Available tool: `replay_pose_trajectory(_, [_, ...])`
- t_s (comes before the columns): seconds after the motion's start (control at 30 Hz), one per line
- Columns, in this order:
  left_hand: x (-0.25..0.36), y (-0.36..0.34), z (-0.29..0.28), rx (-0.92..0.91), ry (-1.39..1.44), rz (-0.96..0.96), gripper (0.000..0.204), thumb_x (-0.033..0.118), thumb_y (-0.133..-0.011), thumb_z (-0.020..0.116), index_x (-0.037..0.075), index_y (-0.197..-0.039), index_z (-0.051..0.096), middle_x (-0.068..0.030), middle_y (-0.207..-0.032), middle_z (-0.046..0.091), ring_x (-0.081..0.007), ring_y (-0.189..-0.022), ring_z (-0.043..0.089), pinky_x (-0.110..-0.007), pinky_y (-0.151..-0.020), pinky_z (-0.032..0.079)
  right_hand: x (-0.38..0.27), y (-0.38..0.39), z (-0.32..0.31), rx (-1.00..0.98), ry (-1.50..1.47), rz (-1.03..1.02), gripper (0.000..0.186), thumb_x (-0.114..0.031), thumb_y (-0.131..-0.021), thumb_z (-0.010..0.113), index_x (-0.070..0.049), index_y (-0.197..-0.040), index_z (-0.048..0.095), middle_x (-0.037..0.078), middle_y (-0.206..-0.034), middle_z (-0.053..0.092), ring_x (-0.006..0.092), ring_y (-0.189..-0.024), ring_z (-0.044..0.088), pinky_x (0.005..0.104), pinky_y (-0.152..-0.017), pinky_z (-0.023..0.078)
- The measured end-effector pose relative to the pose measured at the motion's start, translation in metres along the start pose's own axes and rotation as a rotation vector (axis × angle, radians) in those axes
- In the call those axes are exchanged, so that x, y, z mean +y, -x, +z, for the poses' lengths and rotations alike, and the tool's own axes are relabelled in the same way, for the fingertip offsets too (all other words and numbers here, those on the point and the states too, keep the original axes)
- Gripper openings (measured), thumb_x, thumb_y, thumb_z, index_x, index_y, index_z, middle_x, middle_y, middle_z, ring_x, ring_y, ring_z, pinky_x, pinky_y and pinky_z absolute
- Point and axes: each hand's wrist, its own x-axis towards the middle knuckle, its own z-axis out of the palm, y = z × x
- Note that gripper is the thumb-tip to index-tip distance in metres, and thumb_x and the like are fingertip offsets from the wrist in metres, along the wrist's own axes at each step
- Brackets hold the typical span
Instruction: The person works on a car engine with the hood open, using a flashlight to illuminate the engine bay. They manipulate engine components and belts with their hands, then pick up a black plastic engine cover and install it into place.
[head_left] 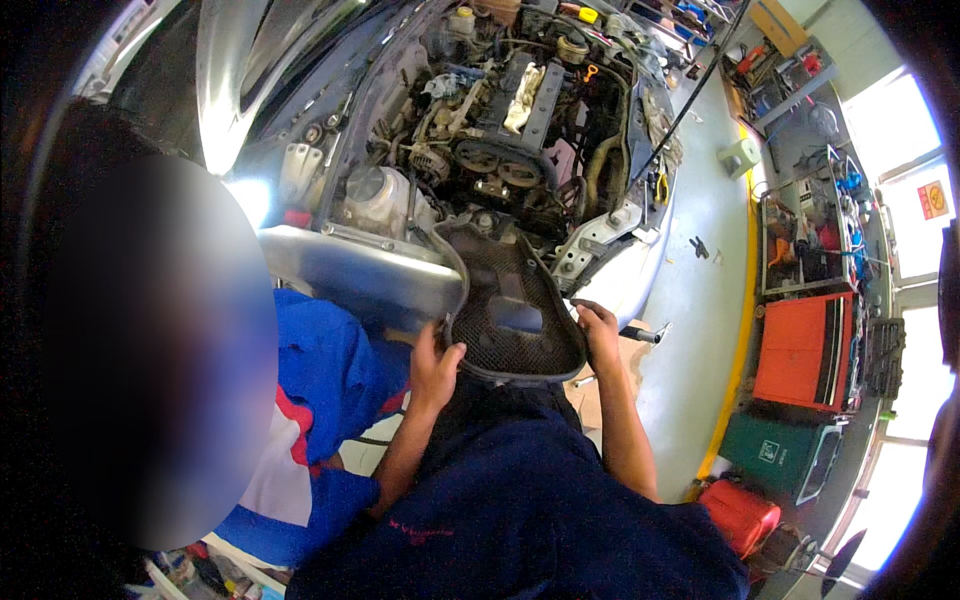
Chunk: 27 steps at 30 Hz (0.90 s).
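Note:
A dark plastic cover, probably a timing cover, is held between my two hands in front of the open engine bay. Its ribbed, honeycomb-patterned face with a raised rim shows. My left hand grips the lower left rim, thumb toward the inside. On the right rim my right hand is closed, with the thumb and forefinger at the edge. Just beyond the cover sits the engine, its two round pulleys exposed at the near end. A pale crumpled cloth or glove lies on top of it.
A co-worker in a blue sleeve stands close on my left. The car's front bumper borders the engine bay. Along the right wall are an orange-red cabinet, a green box and a red container. A pale stool stands farther off.

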Motion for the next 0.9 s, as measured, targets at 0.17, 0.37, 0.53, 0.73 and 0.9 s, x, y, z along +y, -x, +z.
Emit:
replay_pose_trajectory(0.17, [0.005, 0.002, -0.001, -0.005, 0.024, -0.102, 0.049, 0.007, -0.089, 0.061, -0.005, -0.136, 0.052, -0.0133, -0.107, 0.069, -0.0184, -0.093, 0.065, -0.032, -0.085, 0.052, 0.012, 0.003, 0.000, 0.045, -0.111, 0.029, 0.030, -0.012, -0.093, 0.065, 0.005, -0.116, 0.071, 0.005, -0.087, 0.066, 0.0134, -0.076, 0.057, 0.0269, -0.069, 0.045])
replay_pose_trajectory(0.37, [-0.005, -0.002, -0.005, -0.012, -0.007, -0.073, 0.049, 0.007, -0.088, 0.062, -0.004, -0.135, 0.052, -0.0123, -0.103, 0.069, -0.0160, -0.088, 0.065, -0.031, -0.079, 0.051, 0.022, 0.014, -0.002, 0.089, -0.136, -0.065, 0.024, -0.009, -0.091, 0.067, 0.003, -0.112, 0.072, 0.004, -0.088, 0.069, 0.0131, -0.080, 0.060, 0.0253, -0.072, 0.046])
replay_pose_trajectory(0.53, [-0.008, -0.002, -0.004, -0.011, -0.010, -0.071, 0.048, 0.006, -0.088, 0.062, -0.005, -0.134, 0.053, -0.0125, -0.102, 0.069, -0.0162, -0.088, 0.065, -0.031, -0.081, 0.051, 0.018, 0.033, -0.013, 0.061, 0.100, -0.039, 0.032, -0.022, -0.095, 0.069, 0.007, -0.109, 0.073, 0.011, -0.096, 0.074, 0.0180, -0.086, 0.066, 0.0303, -0.080, 0.051])
replay_pose_trajectory(0.73, [-0.009, 0.001, -0.002, -0.012, -0.037, -0.111, 0.044, 0.007, -0.091, 0.063, -0.005, -0.131, 0.053, -0.0144, -0.105, 0.070, -0.0178, -0.092, 0.067, -0.031, -0.081, 0.052, 0.001, 0.044, -0.012, 0.092, 0.333, -0.029, 0.035, -0.024, -0.098, 0.066, 0.010, -0.095, 0.073, 0.005, -0.077, 0.068, 0.0117, -0.073, 0.057, 0.0302, -0.068, 0.046])
replay_pose_trajectory(0.9, [0.011, -0.006, 0.003, 0.022, -0.241, -0.072, 0.029, 0.019, -0.098, 0.066, -0.003, -0.116, 0.061, -0.0143, -0.094, 0.073, -0.0208, -0.084, 0.071, -0.034, -0.074, 0.053, 0.003, 0.042, -0.012, 0.129, 0.321, -0.082, 0.038, -0.026, -0.098, 0.065, 0.011, -0.094, 0.073, 0.005, -0.076, 0.067, 0.0119, -0.073, 0.056, 0.0318, -0.068, 0.047])
